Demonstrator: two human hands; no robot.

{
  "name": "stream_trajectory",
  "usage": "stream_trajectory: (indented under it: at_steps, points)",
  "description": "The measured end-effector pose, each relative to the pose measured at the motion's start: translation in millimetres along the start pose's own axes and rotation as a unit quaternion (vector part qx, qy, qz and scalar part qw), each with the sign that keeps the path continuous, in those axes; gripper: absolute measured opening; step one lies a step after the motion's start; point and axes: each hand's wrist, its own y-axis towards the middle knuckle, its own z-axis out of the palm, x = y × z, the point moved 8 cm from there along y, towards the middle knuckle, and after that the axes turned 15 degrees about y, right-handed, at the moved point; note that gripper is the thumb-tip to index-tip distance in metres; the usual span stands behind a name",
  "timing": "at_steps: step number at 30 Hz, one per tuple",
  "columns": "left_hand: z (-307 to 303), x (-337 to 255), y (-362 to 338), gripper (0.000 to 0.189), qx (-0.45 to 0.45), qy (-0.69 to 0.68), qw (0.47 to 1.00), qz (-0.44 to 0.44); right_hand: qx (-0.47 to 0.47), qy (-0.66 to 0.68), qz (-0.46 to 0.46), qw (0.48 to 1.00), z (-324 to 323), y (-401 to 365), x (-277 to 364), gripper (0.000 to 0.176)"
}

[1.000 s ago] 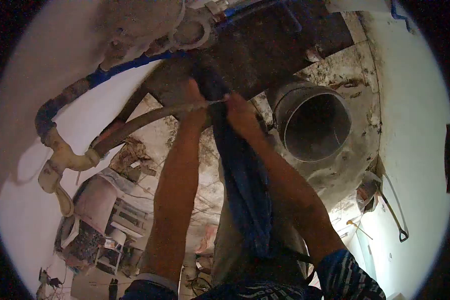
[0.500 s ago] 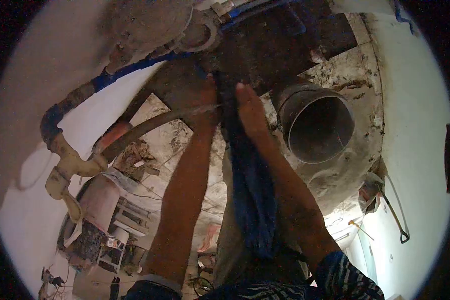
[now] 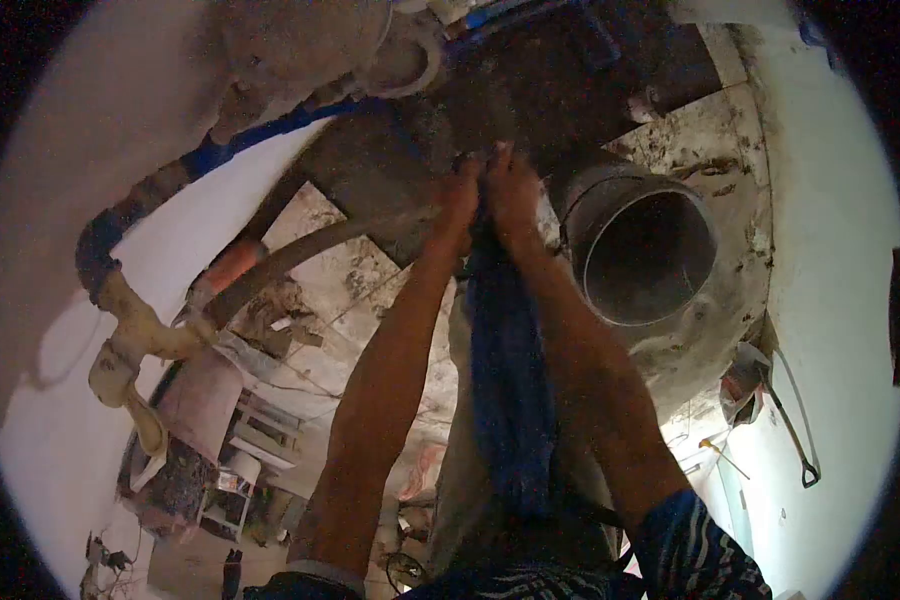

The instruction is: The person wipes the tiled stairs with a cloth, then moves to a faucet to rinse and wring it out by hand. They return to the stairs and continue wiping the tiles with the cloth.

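Both hands are side by side at the upper middle, in dim light. My left hand (image 3: 459, 195) is curled at the top of a long dark blue cloth (image 3: 510, 370), which runs down between my forearms towards my body. My right hand (image 3: 513, 190) presses against the same cloth from the other side, fingers pointing away from me. The shadow hides exactly how the fingers close. A grey hose (image 3: 310, 245) runs from a pale tap (image 3: 135, 335) on the left, its far end close beside my left hand.
A large round container (image 3: 650, 255) lies with its dark mouth towards me, right of my right hand. A blue pipe (image 3: 260, 135) runs along the left wall. A shovel (image 3: 790, 430) leans at the right wall (image 3: 830, 270). A small white rack (image 3: 225, 505) stands lower left.
My hands have come closer together and my left hand has moved right. The hose end no longer crosses my left wrist. The view has shifted slightly.
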Motion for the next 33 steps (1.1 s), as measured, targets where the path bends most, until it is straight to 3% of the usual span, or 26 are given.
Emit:
stream_trajectory:
  at_steps: [1, 4, 6, 9, 11, 13, 15, 16, 18, 20, 21, 23, 24, 27, 29, 30, 33]
  points:
    - [-6.9, -8.2, -8.4, 0.05, 0.009, -0.172, 0.985, 0.028, 0.007, 0.021, 0.037, 0.999, -6.2, -0.1, 6.2, 0.038]
    - [2.1, 25.8, 7.1, 0.046, 0.019, 0.143, 0.966, 0.215, 0.035, 0.052, 0.044, 0.997, -10.8, -30.6, 39.2, 0.046]
    - [-24.7, -24.2, -21.0, 0.046, 0.021, 0.135, 0.944, 0.3, 0.055, 0.032, 0.036, 0.997, -3.8, -3.1, 6.5, 0.046]
    - [-65.4, -94.5, -85.9, 0.055, 0.063, 0.159, 0.949, 0.263, 0.134, 0.004, 0.067, 0.989, 1.6, 21.9, -54.5, 0.045]
    - [-84.8, -84.4, -84.9, 0.062, 0.051, 0.29, 0.923, 0.246, 0.182, -0.045, 0.04, 0.981, -10.4, 22.1, -72.0, 0.046]
    - [-97.5, -36.1, -55.2, 0.064, -0.02, 0.448, 0.843, 0.296, 0.201, 0.009, 0.059, 0.978, -25.4, 5.4, -65.6, 0.049]
    - [-103.2, -12.0, -44.0, 0.064, -0.122, 0.47, 0.788, 0.378, 0.188, 0.18, 0.14, 0.955, -53.9, -9.1, -38.1, 0.054]
    - [-106.4, -12.8, -47.9, 0.063, -0.177, 0.446, 0.766, 0.426, 0.227, 0.164, 0.105, 0.954, -50.5, -10.2, -31.8, 0.055]
    - [-102.7, -20.4, -48.5, 0.056, -0.215, 0.477, 0.737, 0.428, 0.301, 0.132, 0.036, 0.944, -43.1, -15.4, -24.5, 0.057]
    - [-103.7, -32.0, -28.5, 0.051, -0.191, 0.367, 0.846, 0.336, 0.303, 0.115, 0.098, 0.941, -36.3, -7.2, -33.5, 0.051]
    - [-101.4, -41.9, -14.4, 0.05, -0.141, 0.229, 0.936, 0.227, 0.279, 0.148, 0.114, 0.942, -37.4, -6.0, -27.9, 0.048]
    - [-94.2, -51.0, -10.4, 0.049, -0.008, 0.059, 0.995, 0.074, 0.201, 0.255, 0.13, 0.937, -48.0, -9.5, -5.3, 0.042]
    - [-80.4, -45.7, -10.2, 0.049, 0.016, 0.008, 0.999, 0.035, 0.147, 0.326, 0.132, 0.924, -52.8, -14.7, 7.4, 0.038]
    - [-43.9, -35.3, -14.5, 0.047, 0.039, -0.059, 0.997, 0.006, -0.041, 0.258, -0.097, 0.96, -44.0, -30.0, 40.9, 0.032]
    - [-18.8, -25.3, -17.7, 0.047, 0.04, -0.082, 0.996, 0.007, -0.059, 0.175, -0.143, 0.972, -31.2, -31.5, 49.4, 0.029]
    - [-9.7, -19.0, -19.0, 0.046, 0.038, -0.084, 0.996, 0.009, -0.066, 0.133, -0.164, 0.975, -28.6, -29.6, 54.3, 0.027]
    - [11.3, -6.7, -15.8, 0.045, 0.046, -0.084, 0.995, -0.008, -0.056, 0.129, -0.088, 0.986, -29.9, 0.1, 39.9, 0.029]
